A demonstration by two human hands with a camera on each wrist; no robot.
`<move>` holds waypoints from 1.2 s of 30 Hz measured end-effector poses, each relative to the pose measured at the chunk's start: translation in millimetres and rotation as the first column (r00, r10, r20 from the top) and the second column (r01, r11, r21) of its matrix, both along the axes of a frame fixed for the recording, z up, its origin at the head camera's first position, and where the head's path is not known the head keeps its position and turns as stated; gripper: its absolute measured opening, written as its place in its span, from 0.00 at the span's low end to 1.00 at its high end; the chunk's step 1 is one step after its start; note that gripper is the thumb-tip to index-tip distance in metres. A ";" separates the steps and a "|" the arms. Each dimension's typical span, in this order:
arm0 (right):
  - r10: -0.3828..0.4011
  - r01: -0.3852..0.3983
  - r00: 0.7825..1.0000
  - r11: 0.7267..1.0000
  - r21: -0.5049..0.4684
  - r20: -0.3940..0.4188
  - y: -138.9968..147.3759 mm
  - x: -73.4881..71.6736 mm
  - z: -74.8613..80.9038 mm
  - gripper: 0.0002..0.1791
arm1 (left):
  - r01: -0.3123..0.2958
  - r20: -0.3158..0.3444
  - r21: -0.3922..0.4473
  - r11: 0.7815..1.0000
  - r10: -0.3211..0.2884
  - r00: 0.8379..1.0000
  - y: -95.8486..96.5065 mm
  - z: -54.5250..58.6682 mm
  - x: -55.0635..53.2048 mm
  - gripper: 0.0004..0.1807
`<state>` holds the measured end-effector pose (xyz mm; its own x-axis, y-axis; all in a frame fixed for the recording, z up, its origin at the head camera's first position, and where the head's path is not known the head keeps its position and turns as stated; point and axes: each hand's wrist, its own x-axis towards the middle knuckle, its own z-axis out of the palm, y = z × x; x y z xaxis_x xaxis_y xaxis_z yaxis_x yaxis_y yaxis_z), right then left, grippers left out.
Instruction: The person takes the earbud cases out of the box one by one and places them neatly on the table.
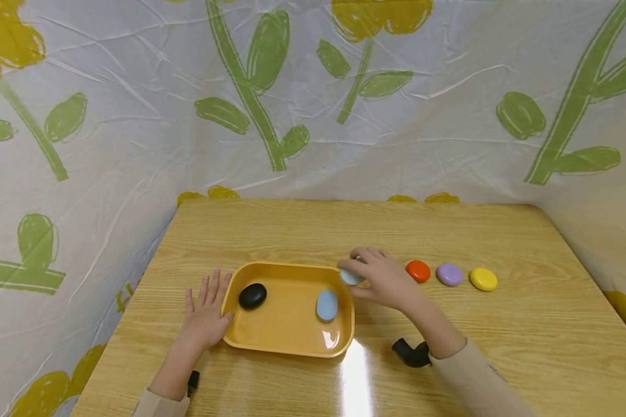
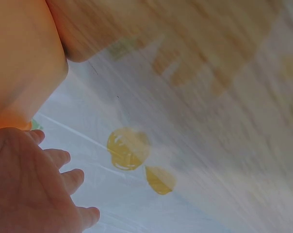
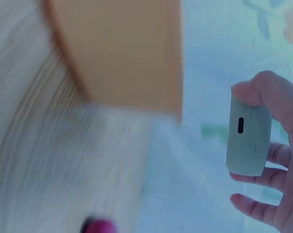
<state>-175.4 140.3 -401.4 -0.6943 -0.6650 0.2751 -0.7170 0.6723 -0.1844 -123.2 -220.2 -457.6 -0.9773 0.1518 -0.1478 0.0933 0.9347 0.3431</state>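
Observation:
My right hand [image 1: 388, 284] is at the right rim of a yellow-orange tray [image 1: 292, 347]. Between thumb and fingers it pinches a small pale green rounded device [image 3: 247, 141] with a charging port on its narrow side. In the head view this device [image 1: 349, 277] overlaps the tray's upper right corner. Inside the tray lie a black oval object [image 1: 253, 296] on the left and a light blue oval object [image 1: 326, 306] on the right. My left hand [image 1: 207, 315] lies with fingers spread along the tray's left wall, its thumb at the rim.
To the right of the tray, red [image 1: 418, 271], purple [image 1: 450, 274] and yellow [image 1: 483, 279] rounded objects stand in a row on the wooden table [image 1: 527, 347]. A flower-printed sheet [image 1: 422, 116] hangs behind and on both sides. Black straps [image 1: 412, 353] show at the wrists.

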 end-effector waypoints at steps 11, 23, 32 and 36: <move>-0.208 0.207 0.976 0.978 0.025 0.060 50.3 7.1 -34.7 0.22 | -0.011 0.012 0.006 1.000 0.011 1.000 -0.5 2.1 0.3 0.40; -0.256 0.247 0.961 0.964 0.095 0.103 56.6 10.7 -68.3 0.22 | -0.010 0.003 0.007 1.000 0.010 1.000 -0.8 -1.8 -1.5 0.40; -0.278 0.263 0.955 0.954 0.144 0.099 52.5 12.0 -75.7 0.22 | -0.010 0.005 0.010 1.000 0.010 1.000 -0.1 -1.7 -1.4 0.40; -0.276 0.262 0.958 0.953 0.150 0.081 51.2 13.6 -75.9 0.22 | -0.013 0.009 0.007 1.000 0.013 1.000 0.3 -1.9 -1.4 0.40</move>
